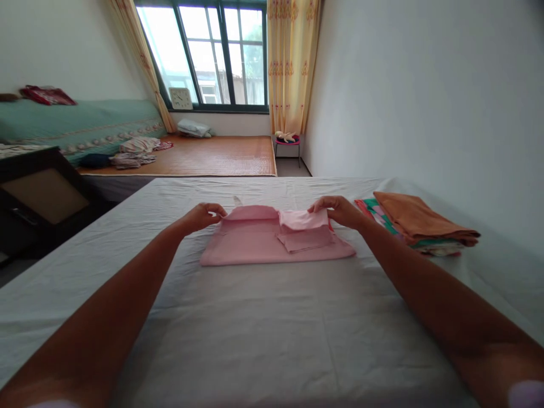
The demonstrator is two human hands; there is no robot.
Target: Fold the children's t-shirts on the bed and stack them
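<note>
A pink garment (255, 241) lies partly folded on the white bedsheet (263, 328) in front of me. My left hand (204, 216) is closed in a pinch on the garment's far left corner. My right hand (335, 208) pinches the far right edge, where a lighter pink flap is turned up. Both arms stretch forward over the sheet. A smaller folded section lies on top of the garment near my right hand.
A stack of folded clothes (419, 226), orange on top, sits at the right by the wall. Beyond the bed lie a woven mat (212, 156) with scattered clothes, a small stool (287, 143), a window and a dark cabinet (38, 192) at left.
</note>
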